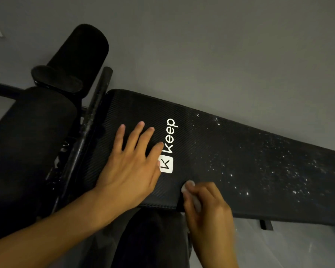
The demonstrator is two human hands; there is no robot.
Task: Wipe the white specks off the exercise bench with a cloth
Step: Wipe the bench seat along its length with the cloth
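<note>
At the far left, two black foam rollers are sitting at the head end of the frame, one (79, 55) tilting up farther away and a larger one (33, 128) lying nearer, with a black metal bar (94, 115) running between them and the pad. The exercise bench (211, 144) is stretching from there to the right edge of the view, its black ribbed pad slanting across a grey floor (230, 51). The left hand (130, 167) is lying flat on the left part of the pad, palm down, fingers straight and spread, holding nothing, its fingertips just beside the white Keep logo (168, 146) and its thumb partly covering the square of the mark. Right of the logo, at the near edge of the pad, the right hand (207, 206) is gripping a small white cloth (189, 187), its fingers curling round the wad so that only a pale end is showing at the fingertips and a strip along the hand; the hand and cloth are blurred, and the cloth is touching the pad. The white specks (278, 167) are lying scattered over the right half of the pad, thin near the logo and thickening toward the right edge, well apart from the left hand. Under the near edge, farther right, a short black tab (266, 225) is hanging from the bench.
</note>
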